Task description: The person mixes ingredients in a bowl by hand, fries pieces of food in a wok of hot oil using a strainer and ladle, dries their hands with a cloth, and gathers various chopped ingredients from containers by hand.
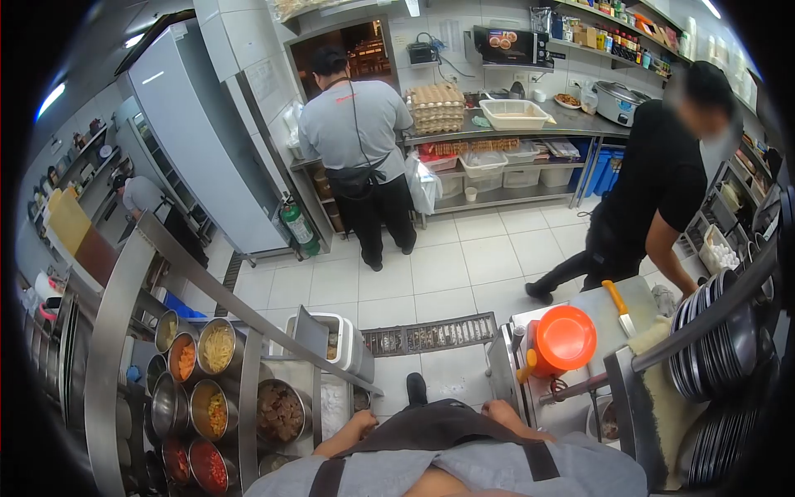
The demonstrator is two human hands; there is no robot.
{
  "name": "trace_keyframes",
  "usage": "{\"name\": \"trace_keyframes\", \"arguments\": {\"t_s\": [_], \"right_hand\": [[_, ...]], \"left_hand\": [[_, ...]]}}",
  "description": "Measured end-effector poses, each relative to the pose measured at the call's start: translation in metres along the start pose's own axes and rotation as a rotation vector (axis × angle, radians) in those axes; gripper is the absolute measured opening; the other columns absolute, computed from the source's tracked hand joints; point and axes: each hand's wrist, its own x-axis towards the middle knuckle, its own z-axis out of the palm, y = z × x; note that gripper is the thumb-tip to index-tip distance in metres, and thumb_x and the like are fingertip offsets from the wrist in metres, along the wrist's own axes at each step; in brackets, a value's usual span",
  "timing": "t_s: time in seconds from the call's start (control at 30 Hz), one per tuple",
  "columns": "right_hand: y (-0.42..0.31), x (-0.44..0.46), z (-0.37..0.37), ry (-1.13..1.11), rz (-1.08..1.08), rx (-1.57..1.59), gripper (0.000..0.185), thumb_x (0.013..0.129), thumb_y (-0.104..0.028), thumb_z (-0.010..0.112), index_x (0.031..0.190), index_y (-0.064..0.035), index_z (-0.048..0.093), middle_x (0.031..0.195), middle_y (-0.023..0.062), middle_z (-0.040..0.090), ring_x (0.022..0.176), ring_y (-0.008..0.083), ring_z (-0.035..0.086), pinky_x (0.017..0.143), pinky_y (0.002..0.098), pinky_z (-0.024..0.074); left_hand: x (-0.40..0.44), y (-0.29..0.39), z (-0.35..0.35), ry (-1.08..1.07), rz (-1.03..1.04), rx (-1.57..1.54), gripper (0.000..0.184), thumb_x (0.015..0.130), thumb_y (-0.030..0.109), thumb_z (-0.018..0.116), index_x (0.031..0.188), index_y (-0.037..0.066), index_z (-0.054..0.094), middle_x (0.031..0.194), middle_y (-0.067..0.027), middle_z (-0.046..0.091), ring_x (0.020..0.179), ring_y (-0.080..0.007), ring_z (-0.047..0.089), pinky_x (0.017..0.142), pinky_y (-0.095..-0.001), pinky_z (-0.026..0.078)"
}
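My left hand (362,422) is beside the left edge of my dark apron (439,427), its fingers curled in. My right hand (499,412) is at the apron's other edge, also curled. Whether either one grips the cloth or anything small is hidden. To the left of my left hand stands a rack with metal containers of cut food, among them chopped meat (280,412), diced red pieces (209,465) and pale strips (218,348). Right of my right hand, an orange lid (566,338) and a knife (619,308) with an orange handle lie on a counter.
A person in grey (354,141) stands at the back counter by stacked egg trays (436,108). Another person in black (662,174) leans down at the right, near stacked dark plates (712,340). A floor drain (429,335) and a white bin (331,340) lie ahead.
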Motion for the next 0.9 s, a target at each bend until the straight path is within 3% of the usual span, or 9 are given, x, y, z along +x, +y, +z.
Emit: {"name": "trace_keyframes", "arguments": {"t_s": [0.1,0.33,0.4,0.43,0.5,0.67,0.83,0.9], "right_hand": [[-0.005,0.003,-0.001,0.018,-0.023,-0.004,0.023,0.079,-0.02,0.053,0.087,-0.0014,0.064,0.085,0.0205,0.063,0.087,0.0358,0.06,0.08,0.0415,0.0457],[-0.012,0.005,-0.009,-0.017,-0.019,-0.004,0.025,0.079,-0.021,0.053,0.092,-0.0019,0.064,0.088,0.0206,0.063,0.088,0.0362,0.06,0.08,0.0406,0.0454],[-0.008,0.006,-0.008,-0.018,-0.018,-0.018,0.026,0.079,-0.022,0.053,0.093,-0.0019,0.064,0.089,0.0205,0.063,0.089,0.0362,0.059,0.08,0.0404,0.0453],[-0.008,0.005,-0.01,-0.016,-0.019,-0.02,0.026,0.079,-0.022,0.053,0.093,-0.0019,0.064,0.089,0.0205,0.063,0.089,0.0362,0.059,0.08,0.0404,0.0453],[-0.011,0.001,-0.014,-0.014,-0.003,0.003,0.026,0.079,-0.022,0.053,0.091,-0.0017,0.064,0.089,0.0206,0.063,0.089,0.0363,0.059,0.08,0.0403,0.0453],[-0.003,0.017,-0.008,-0.037,-0.008,-0.009,0.025,0.077,-0.021,0.053,0.087,-0.0009,0.064,0.086,0.0211,0.062,0.088,0.0371,0.059,0.079,0.0412,0.0452],[0.01,0.051,0.002,-0.019,-0.064,-0.117,0.022,0.076,-0.018,0.052,0.084,-0.002,0.065,0.082,0.0218,0.062,0.083,0.0381,0.06,0.077,0.0427,0.0456],[0.004,0.058,-0.004,0.041,-0.033,-0.135,0.021,0.076,-0.016,0.051,0.084,-0.0027,0.065,0.081,0.0216,0.062,0.082,0.038,0.06,0.076,0.043,0.046]], "left_hand": [[-0.007,0.008,-0.002,0.142,0.112,-0.036,0.033,0.067,0.031,0.066,0.091,0.008,0.067,0.086,-0.0119,0.066,0.079,-0.0267,0.064,0.072,-0.0345,0.05],[-0.001,-0.021,0.02,0.162,0.13,0.092,0.034,0.065,0.03,0.066,0.093,0.01,0.068,0.088,-0.0121,0.066,0.085,-0.0286,0.063,0.076,-0.036,0.049],[0.031,-0.044,0.036,-0.087,-0.013,0.252,0.032,0.065,0.026,0.063,0.092,0.01,0.068,0.094,-0.013,0.065,0.09,-0.0296,0.062,0.078,-0.0367,0.049],[0.037,-0.055,0.04,-0.086,-0.011,0.252,0.032,0.065,0.026,0.063,0.092,0.01,0.068,0.094,-0.013,0.065,0.09,-0.0296,0.062,0.078,-0.0367,0.049],[0.036,-0.066,0.042,-0.067,0.469,0.881,0.029,0.065,0.019,0.061,0.092,0.011,0.068,0.1,-0.0119,0.064,0.094,-0.0293,0.061,0.079,-0.0374,0.049],[0.026,-0.056,0.028,-0.029,0.358,0.564,0.028,0.065,0.018,0.062,0.091,0.01,0.067,0.1,-0.0115,0.064,0.094,-0.03,0.061,0.079,-0.037,0.05],[-0.016,-0.006,-0.005,0.098,0.394,0.502,0.027,0.066,0.018,0.063,0.091,0.009,0.067,0.1,-0.0112,0.064,0.094,-0.0305,0.06,0.079,-0.0366,0.05],[0.02,-0.007,0.006,-0.066,-0.133,0.009,0.03,0.066,0.024,0.063,0.091,0.009,0.067,0.093,-0.0122,0.065,0.086,-0.0312,0.062,0.075,-0.0361,0.051]]}}
